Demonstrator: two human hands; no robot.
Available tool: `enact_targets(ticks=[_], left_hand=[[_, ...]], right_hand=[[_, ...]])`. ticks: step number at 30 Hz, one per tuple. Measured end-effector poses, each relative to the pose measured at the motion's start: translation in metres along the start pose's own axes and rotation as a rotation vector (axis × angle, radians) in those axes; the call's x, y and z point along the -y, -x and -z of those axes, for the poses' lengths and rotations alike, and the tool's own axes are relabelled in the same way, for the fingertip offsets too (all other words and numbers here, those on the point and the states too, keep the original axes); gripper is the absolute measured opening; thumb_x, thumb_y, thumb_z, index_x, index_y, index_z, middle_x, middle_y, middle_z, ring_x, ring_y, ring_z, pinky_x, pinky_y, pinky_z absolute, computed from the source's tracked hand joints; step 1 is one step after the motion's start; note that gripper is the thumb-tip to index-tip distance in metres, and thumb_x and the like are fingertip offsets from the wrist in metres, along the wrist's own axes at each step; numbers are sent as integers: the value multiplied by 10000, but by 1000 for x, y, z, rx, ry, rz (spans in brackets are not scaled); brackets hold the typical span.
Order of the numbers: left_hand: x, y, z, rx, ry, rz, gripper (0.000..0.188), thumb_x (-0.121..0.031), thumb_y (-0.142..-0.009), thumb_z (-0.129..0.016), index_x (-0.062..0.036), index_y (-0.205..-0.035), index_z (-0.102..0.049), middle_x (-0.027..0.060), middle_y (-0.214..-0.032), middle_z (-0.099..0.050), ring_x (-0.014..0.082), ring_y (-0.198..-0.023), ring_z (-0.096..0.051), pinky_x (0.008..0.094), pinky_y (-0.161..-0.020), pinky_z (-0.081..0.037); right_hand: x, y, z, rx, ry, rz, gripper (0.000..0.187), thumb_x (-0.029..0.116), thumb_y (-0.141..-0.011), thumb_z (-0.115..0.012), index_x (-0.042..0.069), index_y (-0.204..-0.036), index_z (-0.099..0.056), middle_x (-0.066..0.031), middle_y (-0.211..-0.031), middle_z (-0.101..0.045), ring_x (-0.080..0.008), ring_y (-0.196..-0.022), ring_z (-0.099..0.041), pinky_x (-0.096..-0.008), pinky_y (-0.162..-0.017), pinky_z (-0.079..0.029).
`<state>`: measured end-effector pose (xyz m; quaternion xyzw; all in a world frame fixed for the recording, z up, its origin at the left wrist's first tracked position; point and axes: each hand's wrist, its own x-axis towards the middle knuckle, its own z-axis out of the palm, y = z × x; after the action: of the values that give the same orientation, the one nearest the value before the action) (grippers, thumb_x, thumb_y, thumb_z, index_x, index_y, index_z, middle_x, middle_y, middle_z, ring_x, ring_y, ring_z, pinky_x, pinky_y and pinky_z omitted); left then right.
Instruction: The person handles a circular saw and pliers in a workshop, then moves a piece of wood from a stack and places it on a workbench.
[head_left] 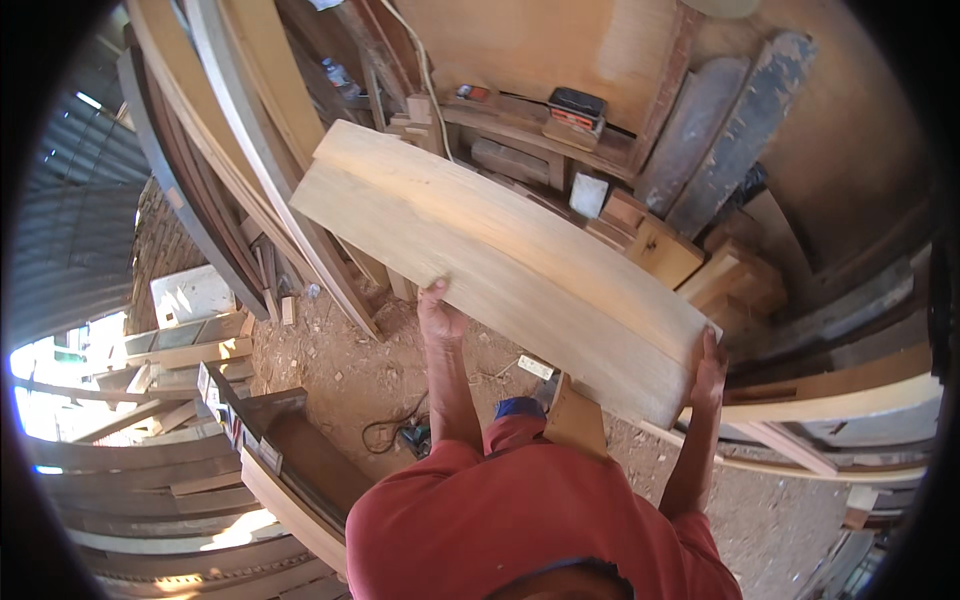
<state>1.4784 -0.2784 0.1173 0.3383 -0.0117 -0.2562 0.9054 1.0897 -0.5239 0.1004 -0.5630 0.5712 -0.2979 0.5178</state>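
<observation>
Pale wood, broad and long: a board held in both hands above the floor, in front of the person. Runs slantwise, far end up to the left, near end down to the right. A lengthwise line parts its upper face into a warmer strip and a greyer one; one piece or two, cannot tell.

Left hand grips the near long edge, roughly midway along. Thumb lies at the edge on top; other fingers are hidden beneath, so their spread cannot be told.

Right hand holds the board's right end, fingers against the end edge, tips showing at the corner. Both forearms reach out from a red shirt.

Floor brown, littered with wood chips. Below the board in view, a white socket strip; just left of the shirt, a dark green tool beside a looped dark cord.

Left side: tall curved planks leaning, their lower ends near the floor. Beyond the board, a wooden shelf bearing a black and orange box. Nearer, a white block-shaped container and timber offcuts. Two worn grey slabs lean against the wall.
</observation>
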Motion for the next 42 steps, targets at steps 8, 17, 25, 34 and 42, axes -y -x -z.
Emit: enact_targets(ticks=[8,17,25,34,42], left_hand=[[9,-9,22,55,18,-14,712,-106,-737,-701,-24,-1399,-451,151,-1286,-594,364,-1206,-576,567,-1049,-476],[8,-8,20,90,15,-8,686,-81,-754,-688,-20,-1394,-447,155,-1287,-596,365,-1202,-584,588,-1042,-479],[7,-10,26,77,-51,-60,649,-72,-763,-679,-21,-1374,-465,163,-1253,-608,368,-1157,-610,589,-996,-517],[6,-8,24,28,-34,-25,648,-164,-766,-678,0,-1363,-485,181,-1257,-603,381,-1190,-582,590,-1000,-498],[1,1,-26,-108,73,-123,560,-315,-829,-613,-28,-1304,-539,183,-1208,-598,381,-1166,-575,538,-991,-487]], right_hand=[[-8,2,-4,46,-109,-22,513,462,-973,-594,-35,-1083,-660,-40,-982,-640,-151,-876,-533,-334,-831,-443],[-45,-15,6,69,-118,-43,530,452,-980,-599,-50,-1137,-661,-44,-1064,-647,-151,-954,-554,-323,-895,-441],[-52,-7,1,104,-261,-5,483,408,-967,-640,-38,-1149,-668,-59,-1123,-658,-138,-990,-577,-318,-903,-453],[-23,10,-4,78,-281,0,444,359,-926,-703,-20,-1155,-669,-72,-1106,-666,-172,-993,-585,-346,-917,-455],[20,23,8,-105,-34,208,445,415,-951,-633,-23,-1024,-659,-50,-923,-642,-146,-848,-541,-329,-768,-442]])
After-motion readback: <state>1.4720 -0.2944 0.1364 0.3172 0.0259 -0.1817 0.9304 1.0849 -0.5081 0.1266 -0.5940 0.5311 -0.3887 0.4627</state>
